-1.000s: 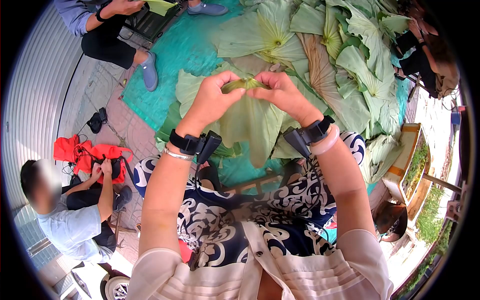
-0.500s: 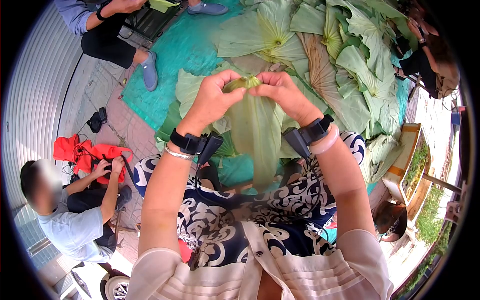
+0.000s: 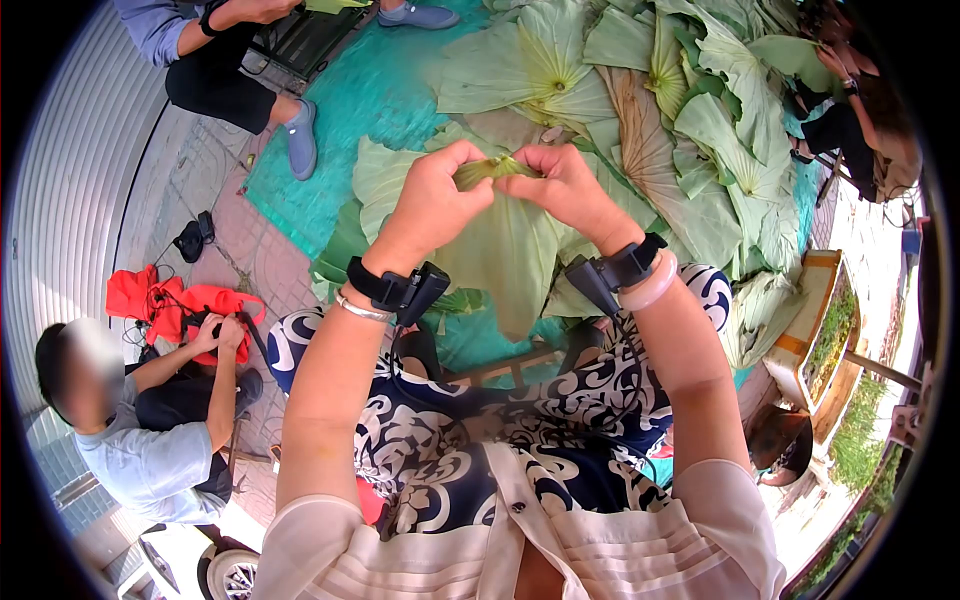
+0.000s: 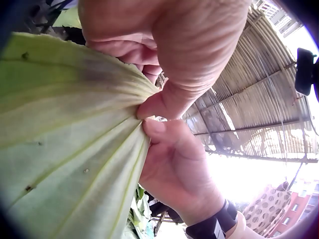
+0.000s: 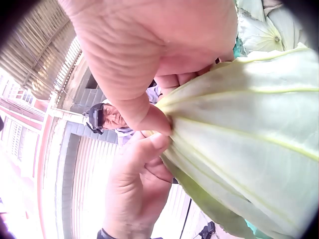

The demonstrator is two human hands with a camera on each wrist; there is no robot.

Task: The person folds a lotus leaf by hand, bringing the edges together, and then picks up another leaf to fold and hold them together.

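"Both hands are pinching a leaf (image 3: 505, 260): left hand (image 3: 435, 203) on one side, right hand (image 3: 568, 192) just beside it. What's around?"

"Biggest first. Past the grip, to the left, there's a blue-green sheet (image 3: 350, 100). Past it, to the right, there's a big leaf pile (image 3: 720, 135)."

"Which way does theirs point?"

"It hangs below the grip. Its long way runs from the pinch down toward the person's lap (image 3: 610, 410), narrow part on top."

"What step is it?"

"Maybe folding or tearing near the small bunched end (image 3: 500, 166), right at the grip. Next needs firm, even pinches, or it could rip badly."
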